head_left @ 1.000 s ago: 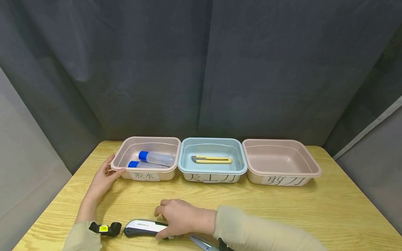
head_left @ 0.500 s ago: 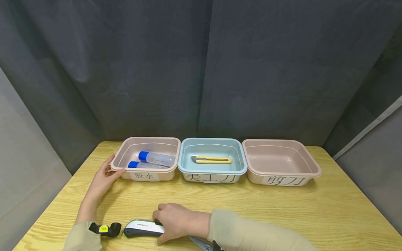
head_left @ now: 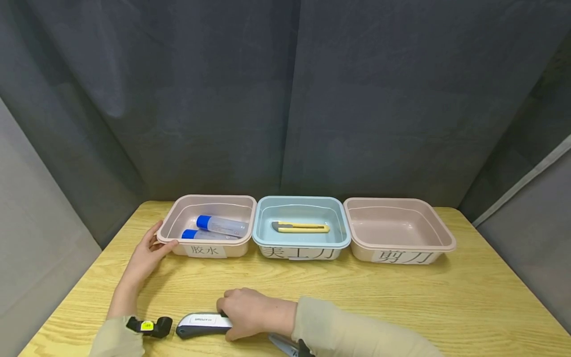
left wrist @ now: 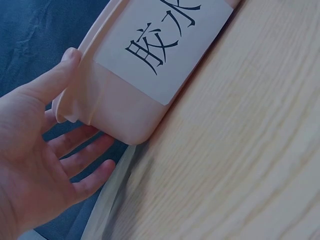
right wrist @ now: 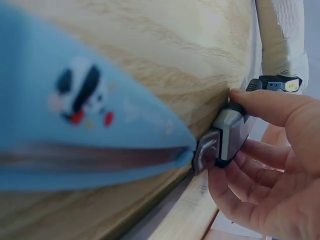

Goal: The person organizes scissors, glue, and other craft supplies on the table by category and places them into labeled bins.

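Observation:
In the head view my left hand holds the left corner of the left pink bin, thumb at the rim; the left wrist view shows the other fingers spread at its side. My right hand grips the front end of a large white-and-black utility knife lying near the table's front. Thumb and fingertips pinch its sides around the metal nose in the right wrist view. Right by that nose is the tip of a light-blue pointed thing with a panda print, partly hidden by my right wrist in the head view.
Two blue-capped glue bottles lie in the left bin. A yellow utility knife lies in the blue middle bin. Another pink bin stands at the right. All three line up before a dark curtain on the wooden table.
My right hand has shifted slightly left and closed its fingers on the utility knife's front end. The left hand and the bins have stayed in place.

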Tool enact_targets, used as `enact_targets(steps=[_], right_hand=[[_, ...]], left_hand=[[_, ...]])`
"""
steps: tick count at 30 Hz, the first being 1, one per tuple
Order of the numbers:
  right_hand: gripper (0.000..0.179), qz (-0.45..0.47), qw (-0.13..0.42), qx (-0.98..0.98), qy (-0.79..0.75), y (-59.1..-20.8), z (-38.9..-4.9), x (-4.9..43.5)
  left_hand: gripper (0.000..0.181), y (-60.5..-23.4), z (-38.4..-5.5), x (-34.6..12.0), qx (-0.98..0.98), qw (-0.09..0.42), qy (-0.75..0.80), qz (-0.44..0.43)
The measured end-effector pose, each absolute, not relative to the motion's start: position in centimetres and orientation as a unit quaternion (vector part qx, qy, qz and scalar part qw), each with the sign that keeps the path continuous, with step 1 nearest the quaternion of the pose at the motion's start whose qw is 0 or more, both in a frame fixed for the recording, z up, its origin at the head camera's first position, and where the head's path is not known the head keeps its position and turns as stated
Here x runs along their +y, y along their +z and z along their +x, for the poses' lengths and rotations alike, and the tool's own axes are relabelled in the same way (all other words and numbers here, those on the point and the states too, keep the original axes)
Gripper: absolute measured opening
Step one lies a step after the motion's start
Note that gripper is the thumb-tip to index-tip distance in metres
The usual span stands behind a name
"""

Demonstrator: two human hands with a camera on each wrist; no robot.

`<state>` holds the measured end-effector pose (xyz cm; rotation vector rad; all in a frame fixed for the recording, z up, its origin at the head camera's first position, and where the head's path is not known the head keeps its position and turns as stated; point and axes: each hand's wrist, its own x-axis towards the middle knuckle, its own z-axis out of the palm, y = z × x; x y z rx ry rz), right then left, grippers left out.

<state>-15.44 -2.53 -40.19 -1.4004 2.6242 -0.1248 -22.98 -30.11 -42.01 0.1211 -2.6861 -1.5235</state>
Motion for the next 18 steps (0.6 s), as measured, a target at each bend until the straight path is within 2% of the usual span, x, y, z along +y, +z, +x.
enact_targets(steps=[18], right_hand=[[0.032,-0.474,0.056,0.878,-0.021,-38.7,-16.4,-1.8]], left_hand=[[0.087,-41.9,-23.0,-30.1,-0.869,0.027,-0.492,0.034]])
